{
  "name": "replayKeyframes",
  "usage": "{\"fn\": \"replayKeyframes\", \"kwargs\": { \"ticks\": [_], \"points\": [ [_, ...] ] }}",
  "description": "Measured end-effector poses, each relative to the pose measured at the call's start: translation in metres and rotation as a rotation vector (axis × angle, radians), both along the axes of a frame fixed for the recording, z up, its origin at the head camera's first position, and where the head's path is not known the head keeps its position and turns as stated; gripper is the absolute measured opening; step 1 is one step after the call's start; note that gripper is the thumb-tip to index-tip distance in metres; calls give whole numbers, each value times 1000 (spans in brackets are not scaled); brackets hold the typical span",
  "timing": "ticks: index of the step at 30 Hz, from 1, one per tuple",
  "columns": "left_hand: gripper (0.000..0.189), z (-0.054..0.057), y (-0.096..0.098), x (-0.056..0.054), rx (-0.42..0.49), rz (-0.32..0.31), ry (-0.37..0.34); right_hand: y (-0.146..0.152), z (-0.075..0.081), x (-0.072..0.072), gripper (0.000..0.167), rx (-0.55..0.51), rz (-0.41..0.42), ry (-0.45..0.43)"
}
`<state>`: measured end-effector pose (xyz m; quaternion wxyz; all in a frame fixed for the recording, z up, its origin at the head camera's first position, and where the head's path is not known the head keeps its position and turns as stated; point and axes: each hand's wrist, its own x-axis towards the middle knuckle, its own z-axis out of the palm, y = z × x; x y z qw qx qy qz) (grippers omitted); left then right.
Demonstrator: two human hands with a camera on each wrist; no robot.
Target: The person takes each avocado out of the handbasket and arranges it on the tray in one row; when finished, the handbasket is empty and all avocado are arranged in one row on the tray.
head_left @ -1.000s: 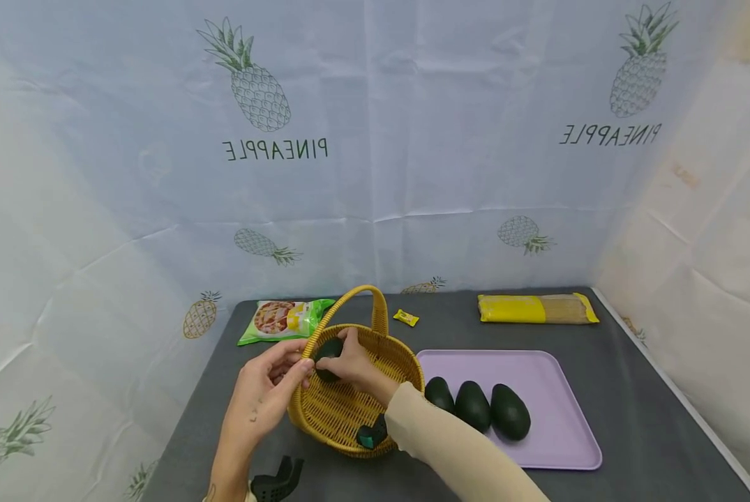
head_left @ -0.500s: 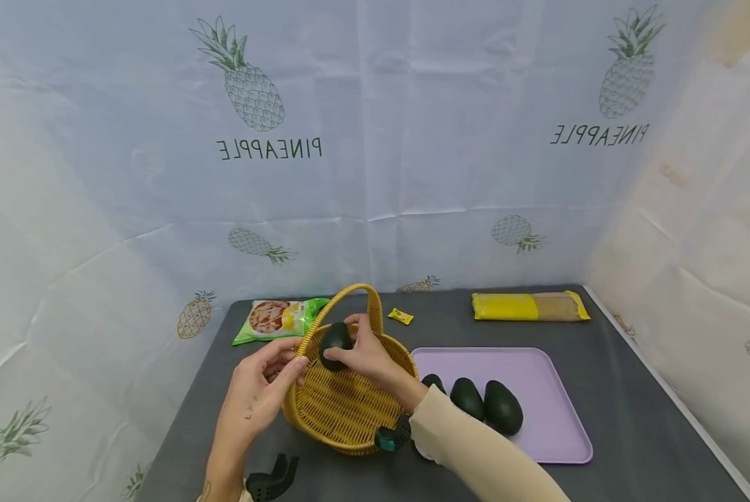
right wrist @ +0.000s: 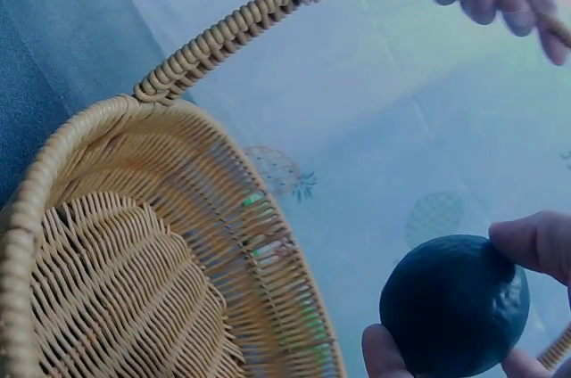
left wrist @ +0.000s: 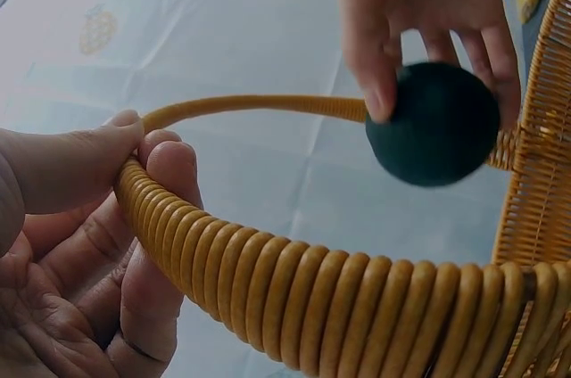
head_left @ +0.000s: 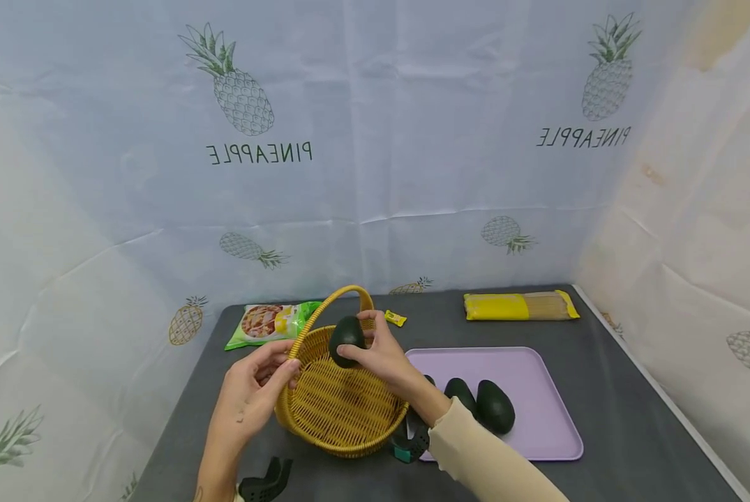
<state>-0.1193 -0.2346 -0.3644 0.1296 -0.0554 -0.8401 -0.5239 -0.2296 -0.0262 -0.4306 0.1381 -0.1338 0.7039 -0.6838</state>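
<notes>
My left hand (head_left: 249, 394) pinches the arched handle (left wrist: 294, 293) of a yellow wicker basket (head_left: 343, 443) between thumb and fingers. The basket tips a little toward me, and its woven bottom (right wrist: 116, 280) shows. Over its far part, my right hand (head_left: 384, 355) holds a dark green avocado (head_left: 345, 340) between thumb and fingers. In the left wrist view that avocado (left wrist: 437, 128) overlaps the handle's far end. Only fingertips of the right hand show around the avocado (right wrist: 451, 307) in the right wrist view.
Right of the basket lies a lilac tray (head_left: 519, 362) with more avocados (head_left: 495, 407), one mostly hidden by the right arm. Along the back are a green food bag (head_left: 271, 324), a small yellow wrapped candy (head_left: 395, 318) and a yellow pack of dry noodles (head_left: 519, 307).
The right hand has lifted the avocado from the basket's left side, up and to the right. The left hand keeps its hold on the handle. The head view has turned slightly right.
</notes>
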Motion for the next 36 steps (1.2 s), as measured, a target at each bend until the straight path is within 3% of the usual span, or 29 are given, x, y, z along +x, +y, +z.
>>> {"fn": "replayKeyframes", "kwargs": {
  "ticks": [22,36],
  "points": [
    [30,3,0,0,-20,0,1,100,20,15,75,40,-79,13],
    [32,3,-1,0,-18,4,-25,166,2,31,73,117,-251,-25]
  ]
}}
